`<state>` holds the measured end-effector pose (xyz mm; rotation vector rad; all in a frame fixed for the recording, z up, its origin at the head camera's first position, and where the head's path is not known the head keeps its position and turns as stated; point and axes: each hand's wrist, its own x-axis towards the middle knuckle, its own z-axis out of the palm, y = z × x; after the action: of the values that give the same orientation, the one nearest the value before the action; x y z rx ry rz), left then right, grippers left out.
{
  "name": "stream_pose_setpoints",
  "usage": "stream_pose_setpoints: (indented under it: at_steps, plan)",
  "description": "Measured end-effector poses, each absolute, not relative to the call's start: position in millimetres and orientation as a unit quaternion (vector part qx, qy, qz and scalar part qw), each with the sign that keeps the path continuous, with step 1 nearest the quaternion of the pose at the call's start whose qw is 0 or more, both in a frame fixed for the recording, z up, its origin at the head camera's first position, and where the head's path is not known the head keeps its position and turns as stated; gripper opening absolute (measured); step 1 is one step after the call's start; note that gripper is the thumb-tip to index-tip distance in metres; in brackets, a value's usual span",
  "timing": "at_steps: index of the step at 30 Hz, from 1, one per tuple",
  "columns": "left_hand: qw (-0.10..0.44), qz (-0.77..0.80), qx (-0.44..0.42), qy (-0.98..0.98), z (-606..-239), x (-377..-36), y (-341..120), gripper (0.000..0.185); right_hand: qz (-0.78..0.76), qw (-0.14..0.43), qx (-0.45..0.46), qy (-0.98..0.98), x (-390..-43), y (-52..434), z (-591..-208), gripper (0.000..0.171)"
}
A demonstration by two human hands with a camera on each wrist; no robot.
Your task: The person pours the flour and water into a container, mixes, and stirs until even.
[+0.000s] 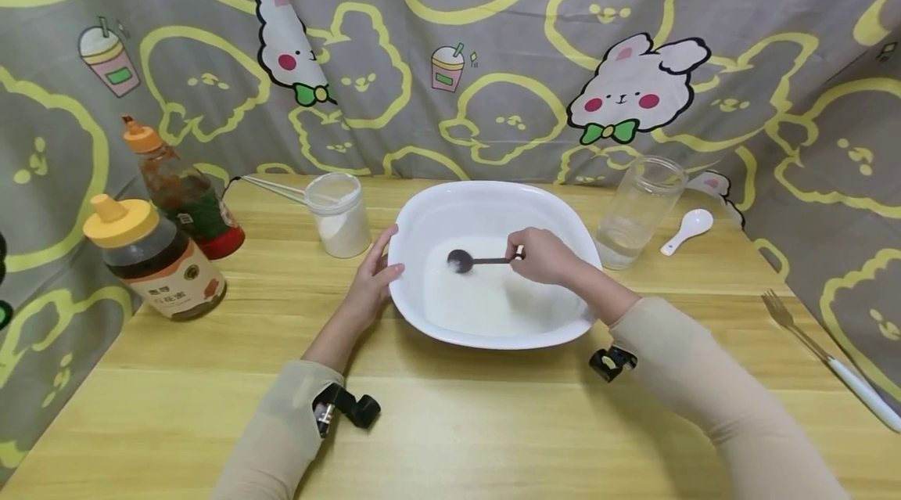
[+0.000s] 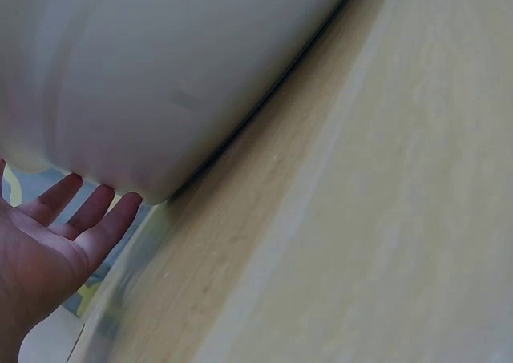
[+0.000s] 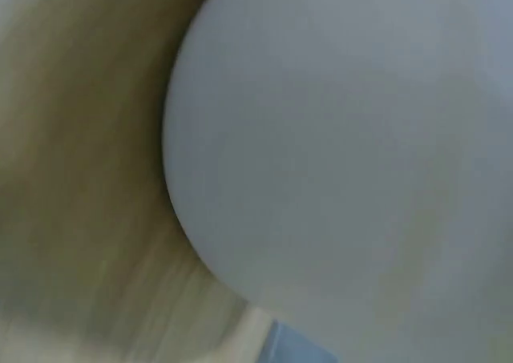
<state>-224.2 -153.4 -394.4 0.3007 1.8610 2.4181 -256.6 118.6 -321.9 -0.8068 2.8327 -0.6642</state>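
At the left of the wooden table (image 1: 450, 422) I count two bottles: a near, yellow-capped bottle (image 1: 176, 281) that partly hides a far, orange-capped bottle (image 1: 197, 210). Next, two thin sticks (image 1: 274, 188) reach the far side of one clear tub (image 1: 342, 230) of white powder. One left hand (image 1: 369, 281) lies at the left side of one white basin (image 1: 493, 341), its fingers spaced apart, nearly straight and touching the wall. The basin stands at the table's middle, long axis left to right; I cannot tell whether the pale layer inside is liquid or powder. Above that layer is one dark spoon (image 1: 479, 260), bowl pointing left, long axis running left to right. Its right end is partly covered by the right hand (image 1: 543, 256), thumb and fingers clamped on the handle. My right wrist view is blurred, filled mostly by the basin. At the right I count one glass jar (image 1: 637, 210) with clear liquid, one white spoon (image 1: 688, 231) and one fork (image 1: 831, 360), its handle reaching my head view's edge.
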Motion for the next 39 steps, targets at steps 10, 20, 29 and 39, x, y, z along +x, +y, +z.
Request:
stream_pose_setpoints:
  at_steps: [10, 20, 29, 39]
  plan:
    - [0.031, 0.791, 0.104, 0.602, -394.1, -227.0, -155.4, 0.066, -0.164, 0.117, -0.216, 0.955, -255.7, 161.2, -289.6, 0.009]
    - [0.03, 0.791, 0.106, 0.602, -394.6, -226.3, -157.5, 0.065, -0.207, 0.274, -0.313, 0.886, -249.7, 175.0, -279.5, 0.011]
    - [0.031, 0.792, 0.107, 0.6, -396.1, -224.5, -155.5, 0.066, -0.278, 0.201, -0.364, 0.866, -250.5, 131.0, -318.4, 0.008]
    - [0.034, 0.791, 0.113, 0.601, -397.0, -225.1, -154.0, 0.065, -0.201, 0.054, -0.237, 0.949, -259.1, 115.7, -325.6, 0.009]
